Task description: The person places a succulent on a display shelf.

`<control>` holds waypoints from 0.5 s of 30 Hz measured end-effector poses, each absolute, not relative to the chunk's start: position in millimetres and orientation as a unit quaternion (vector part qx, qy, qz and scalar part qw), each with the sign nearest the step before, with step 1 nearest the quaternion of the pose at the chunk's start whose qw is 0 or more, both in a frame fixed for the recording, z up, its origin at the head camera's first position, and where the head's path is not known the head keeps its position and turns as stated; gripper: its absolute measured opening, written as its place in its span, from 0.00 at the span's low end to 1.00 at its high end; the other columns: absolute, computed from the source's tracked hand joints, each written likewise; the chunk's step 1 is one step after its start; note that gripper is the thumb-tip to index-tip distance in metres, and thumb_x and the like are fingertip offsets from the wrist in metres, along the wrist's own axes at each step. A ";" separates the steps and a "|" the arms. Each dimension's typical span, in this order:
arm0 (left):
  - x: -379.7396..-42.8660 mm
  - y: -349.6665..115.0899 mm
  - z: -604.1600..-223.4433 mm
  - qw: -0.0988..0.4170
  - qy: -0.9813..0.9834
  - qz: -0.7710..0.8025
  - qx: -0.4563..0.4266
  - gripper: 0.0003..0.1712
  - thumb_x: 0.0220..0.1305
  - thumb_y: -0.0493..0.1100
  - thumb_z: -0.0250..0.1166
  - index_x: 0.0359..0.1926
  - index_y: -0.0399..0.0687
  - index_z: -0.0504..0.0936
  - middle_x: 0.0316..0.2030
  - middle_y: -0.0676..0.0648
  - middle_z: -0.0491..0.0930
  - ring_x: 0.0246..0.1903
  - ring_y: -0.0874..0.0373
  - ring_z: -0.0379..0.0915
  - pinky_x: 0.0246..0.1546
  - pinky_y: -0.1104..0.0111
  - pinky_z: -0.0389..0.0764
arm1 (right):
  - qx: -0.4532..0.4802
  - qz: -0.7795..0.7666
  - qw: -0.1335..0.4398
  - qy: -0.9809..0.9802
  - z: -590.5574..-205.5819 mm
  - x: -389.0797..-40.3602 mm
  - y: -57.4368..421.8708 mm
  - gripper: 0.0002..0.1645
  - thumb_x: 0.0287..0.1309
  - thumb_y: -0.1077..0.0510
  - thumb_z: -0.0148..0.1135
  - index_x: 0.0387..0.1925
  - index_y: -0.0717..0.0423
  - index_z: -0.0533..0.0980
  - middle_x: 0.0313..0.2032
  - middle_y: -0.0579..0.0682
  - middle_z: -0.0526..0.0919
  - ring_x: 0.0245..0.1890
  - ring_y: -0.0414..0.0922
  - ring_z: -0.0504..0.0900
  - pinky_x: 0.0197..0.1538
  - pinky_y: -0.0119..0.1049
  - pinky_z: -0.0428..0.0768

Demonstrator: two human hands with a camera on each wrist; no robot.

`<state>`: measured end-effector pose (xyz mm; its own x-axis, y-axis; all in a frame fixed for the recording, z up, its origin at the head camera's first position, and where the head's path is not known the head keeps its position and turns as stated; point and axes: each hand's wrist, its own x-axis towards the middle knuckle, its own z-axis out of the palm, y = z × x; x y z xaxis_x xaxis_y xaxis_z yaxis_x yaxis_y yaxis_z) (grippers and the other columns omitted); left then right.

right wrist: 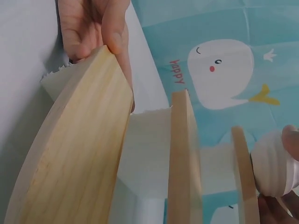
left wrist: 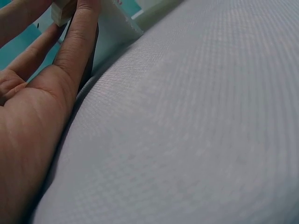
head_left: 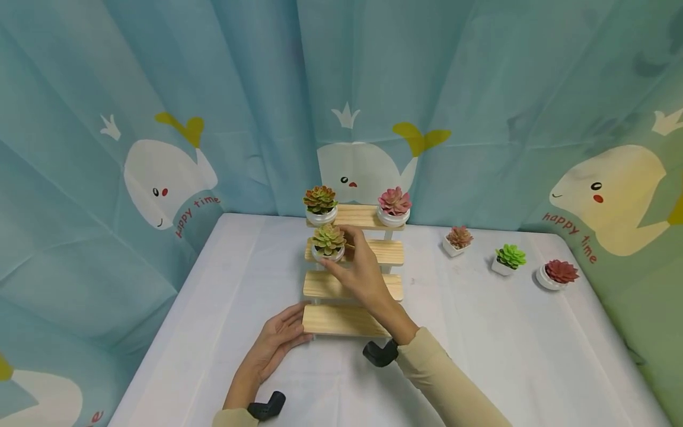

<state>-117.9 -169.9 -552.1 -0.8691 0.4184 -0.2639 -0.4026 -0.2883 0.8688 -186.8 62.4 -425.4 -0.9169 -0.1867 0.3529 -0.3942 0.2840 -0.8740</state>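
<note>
Right hand (head_left: 363, 274): fingers parted only by the pot's width, thumb on the near side, gripping the white pot of a yellow-green succulent (head_left: 328, 238). Plant upright, at the left end of the second board from the top of a wooden stand (head_left: 341, 320); base at or just over the board, cannot tell whether its weight rests there. Left hand (head_left: 280, 335): pinches the left end of the lowest board, thumb on the corner, other fingers to the side and below.

Right wrist and sleeve (head_left: 443, 376) cross the stand's lower right, hiding parts of the lower boards. White-clothed surface (head_left: 224, 284) beneath; blue-green curtain (head_left: 256, 118) with whale prints close behind.

Pots, all white, one plant each. Top board: red-green succulent (head_left: 320, 200) at left, pink succulent (head_left: 395, 201) at right, both in round pots. On the surface, right of the stand, set apart: brownish-pink succulent (head_left: 459, 237) in a squarish pot, bright green succulent (head_left: 510, 257), dark red succulent (head_left: 561, 271) in a round pot.
</note>
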 end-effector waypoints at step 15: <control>-117.2 -169.1 -552.0 0.254 0.539 0.803 0.001 0.40 0.76 0.34 0.58 0.81 0.34 0.50 0.82 0.33 0.49 0.69 0.60 0.71 0.64 0.65 0.83 | 0.177 0.544 0.096 -0.815 -426.8 -189.3 64.3 0.43 0.60 0.59 0.77 0.71 0.57 0.64 0.60 0.58 0.81 0.55 0.52 0.83 0.55 0.47 0.86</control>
<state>-117.2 -169.1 -552.0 -0.8706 0.4094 -0.2729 -0.4077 -0.2898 0.8659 -189.3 64.3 -426.8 -0.9192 -0.1837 0.3482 -0.3920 0.3452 -0.8528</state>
